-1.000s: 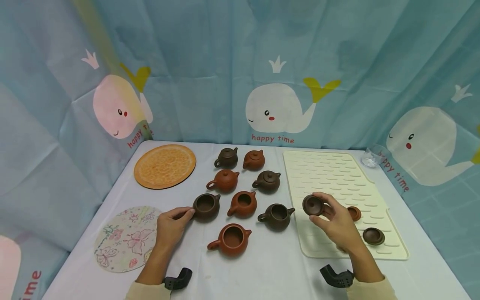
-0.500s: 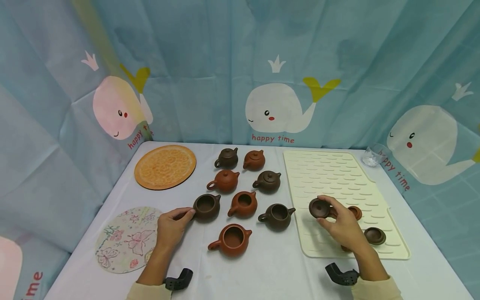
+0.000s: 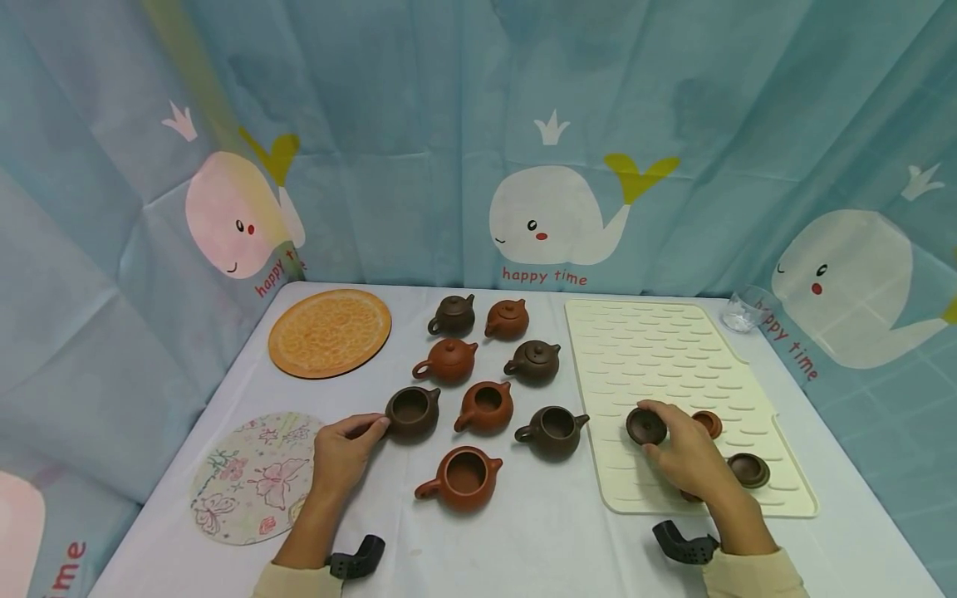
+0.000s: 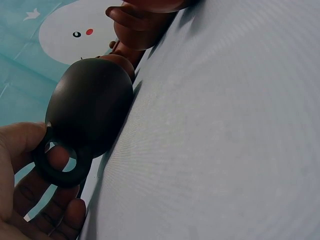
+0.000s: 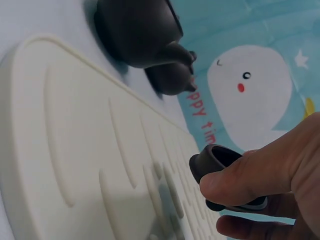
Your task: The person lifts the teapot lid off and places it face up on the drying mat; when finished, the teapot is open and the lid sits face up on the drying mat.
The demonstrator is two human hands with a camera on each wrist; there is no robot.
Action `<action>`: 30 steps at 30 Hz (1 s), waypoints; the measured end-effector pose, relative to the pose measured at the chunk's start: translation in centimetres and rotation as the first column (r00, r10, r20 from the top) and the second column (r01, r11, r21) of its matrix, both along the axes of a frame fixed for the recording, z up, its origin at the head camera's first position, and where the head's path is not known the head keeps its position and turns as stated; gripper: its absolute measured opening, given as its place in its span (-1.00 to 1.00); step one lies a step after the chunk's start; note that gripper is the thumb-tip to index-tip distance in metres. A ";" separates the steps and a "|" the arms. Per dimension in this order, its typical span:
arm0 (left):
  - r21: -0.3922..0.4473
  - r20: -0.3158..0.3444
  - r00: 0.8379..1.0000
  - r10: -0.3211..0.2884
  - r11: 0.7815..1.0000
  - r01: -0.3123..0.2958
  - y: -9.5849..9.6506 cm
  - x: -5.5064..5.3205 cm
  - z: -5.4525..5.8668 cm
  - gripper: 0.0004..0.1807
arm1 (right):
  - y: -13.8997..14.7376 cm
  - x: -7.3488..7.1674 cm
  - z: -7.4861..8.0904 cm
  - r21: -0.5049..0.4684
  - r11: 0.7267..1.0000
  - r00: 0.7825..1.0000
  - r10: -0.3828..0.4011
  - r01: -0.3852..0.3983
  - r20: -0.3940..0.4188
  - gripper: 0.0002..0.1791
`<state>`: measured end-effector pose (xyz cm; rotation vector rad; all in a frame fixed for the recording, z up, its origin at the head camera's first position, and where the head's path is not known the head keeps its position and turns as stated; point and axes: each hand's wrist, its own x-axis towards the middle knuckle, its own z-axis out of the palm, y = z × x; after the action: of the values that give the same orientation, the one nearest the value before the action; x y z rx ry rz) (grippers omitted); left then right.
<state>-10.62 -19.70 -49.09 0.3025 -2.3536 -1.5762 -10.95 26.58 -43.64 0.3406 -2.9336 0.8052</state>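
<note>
So the left hand [image 3: 347,453] is pinching the ring handle [image 4: 67,178] of a dark uncovered teapot [image 3: 411,422], which sits on the worktop [image 3: 538,540]. In the left wrist view the thumb is pressed to one side of the ring, a fingertip shows through the loop, and the other fingers are bent just below.

The right hand [image 3: 691,453] has a dark lid [image 3: 646,426] gripped by its edge between thumb and fingers, so it's only parted as wide as the lid. It's over the near half of a cream ridged tray [image 3: 643,332], and the lid looks tilted in the right wrist view. Can't really tell whether any of its edge touches the tray. Close by on the tray there's a small red-brown lid [image 3: 707,423] and another dark one [image 3: 748,470], plus a reddish-brown piece [image 3: 690,497] mostly hidden under the wrist.

Between the hands are three more uncovered pots: two red-brown, one dark. Four teapots behind them have lids on, two of each colour. Over on the left lie an orange round mat [image 3: 329,332] and a floral round mat [image 3: 254,473], with a clear glass [image 3: 746,311] at the far right corner. Blue whale-print curtain [image 3: 389,208] at the back.
</note>
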 end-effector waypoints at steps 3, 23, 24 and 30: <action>0.002 0.006 1.000 0.002 1.000 -0.002 0.0 0.0 0.0 -0.86 | 0.2 -0.2 -0.2 0.030 1.000 1.000 0.000 0.000 0.016 -0.31; -0.012 -0.019 1.000 -0.001 1.000 0.001 0.0 0.0 -0.1 -0.86 | 1.2 -0.9 -0.9 0.076 0.997 0.989 -0.008 -0.004 0.150 -0.23; -0.012 -0.024 1.000 0.000 1.000 0.000 0.0 0.0 -0.1 -0.86 | 1.3 -0.9 -0.9 0.074 0.997 0.987 -0.014 0.002 0.161 -0.22; -0.005 -0.059 0.998 -0.008 1.000 0.007 -0.1 -0.1 -0.3 -0.89 | 1.7 -0.9 -0.8 0.075 0.997 0.981 -0.029 0.015 0.194 -0.16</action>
<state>-10.68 -19.78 -49.38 0.2434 -2.3163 -1.5613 -11.83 28.26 -44.48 0.2463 -3.1487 0.7717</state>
